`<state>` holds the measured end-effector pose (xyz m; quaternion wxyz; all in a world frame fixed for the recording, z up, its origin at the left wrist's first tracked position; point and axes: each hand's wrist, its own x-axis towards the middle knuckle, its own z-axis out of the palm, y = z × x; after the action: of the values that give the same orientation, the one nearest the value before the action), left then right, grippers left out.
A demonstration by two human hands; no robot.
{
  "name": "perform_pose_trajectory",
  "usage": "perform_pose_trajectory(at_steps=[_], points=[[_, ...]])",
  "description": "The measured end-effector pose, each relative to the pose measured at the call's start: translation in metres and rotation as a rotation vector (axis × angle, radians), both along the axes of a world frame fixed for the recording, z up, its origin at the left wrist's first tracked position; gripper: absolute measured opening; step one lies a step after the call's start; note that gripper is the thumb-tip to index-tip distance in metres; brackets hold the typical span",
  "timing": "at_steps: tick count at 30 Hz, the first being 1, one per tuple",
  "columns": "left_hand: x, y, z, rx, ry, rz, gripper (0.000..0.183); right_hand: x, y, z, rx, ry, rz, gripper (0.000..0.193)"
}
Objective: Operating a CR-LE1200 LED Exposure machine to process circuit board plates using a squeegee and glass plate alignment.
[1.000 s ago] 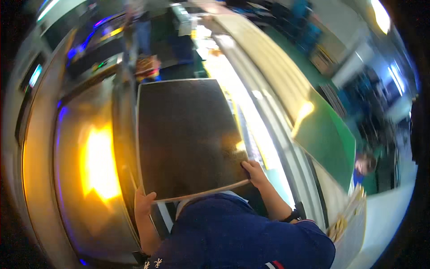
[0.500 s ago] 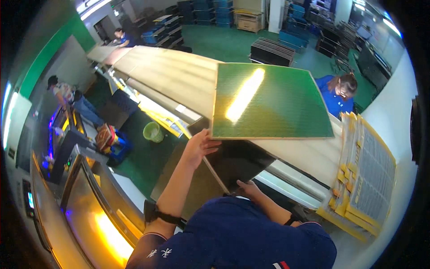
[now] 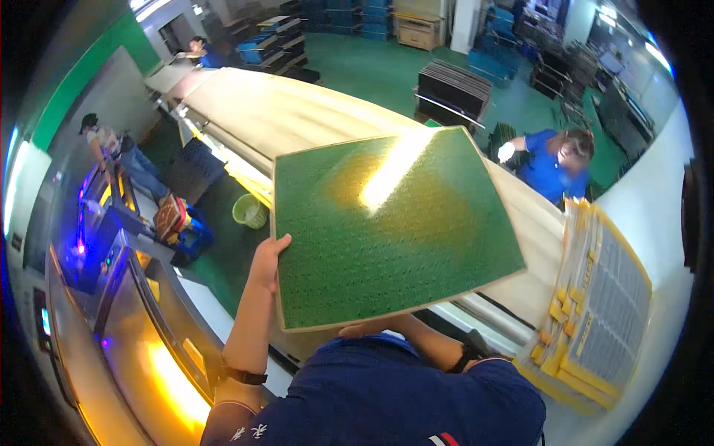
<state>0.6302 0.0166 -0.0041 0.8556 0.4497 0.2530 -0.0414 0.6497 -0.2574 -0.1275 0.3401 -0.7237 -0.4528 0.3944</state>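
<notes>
A large green circuit board panel with rows of fine dots and a pale rim is held up tilted in front of my chest, a bright light streak across its top. My left hand grips its left edge, thumb at the front and fingers mostly behind. Only the back of my right hand shows at the panel's lower edge, its fingers hidden behind the board. The dark panel seen earlier beneath is now covered.
Behind the panel runs a long pale conveyor or table. Yellow-edged framed sheets are stacked at the right. A co-worker in blue stands across the table. At the left are a metal machine with a yellow glow and a green basket.
The green panel has come down and left, nearer my body, and has tilted. My left hand moved left and down with it. My right hand is now partly behind the panel.
</notes>
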Motion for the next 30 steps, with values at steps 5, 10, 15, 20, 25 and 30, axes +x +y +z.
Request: perform_pose_trajectory(at_steps=[5, 10, 15, 20, 25, 30], points=[[-0.080, 0.035, 0.026, 0.377, -0.150, 0.332, 0.025, -0.033, 0.078, 0.067, 0.427, -0.600, 0.081, 0.059], [-0.224, 0.082, 0.014, 0.517, -0.048, 1.009, 0.027, -0.088, 0.147, 0.076, 0.576, 0.142, 0.620, 0.057], [-0.375, 0.050, -0.099, 1.144, 0.216, 1.076, 0.035, -0.160, 0.204, 0.051, 0.218, 1.153, -0.147, 0.024], [-0.410, -0.016, -0.118, -0.150, -0.474, 1.694, 0.017, -0.205, 0.273, 0.038, 0.236, 0.649, 0.131, 0.023], [-0.480, -0.051, -0.159, -0.396, -0.431, 1.909, 0.008, -0.296, 0.330, 0.017, 0.150, 0.432, 0.534, 0.023], [-0.530, -0.046, -0.193, -0.365, -0.548, 1.897, 0.008, -0.386, 0.398, -0.019, -0.070, 0.473, 0.694, 0.027]])
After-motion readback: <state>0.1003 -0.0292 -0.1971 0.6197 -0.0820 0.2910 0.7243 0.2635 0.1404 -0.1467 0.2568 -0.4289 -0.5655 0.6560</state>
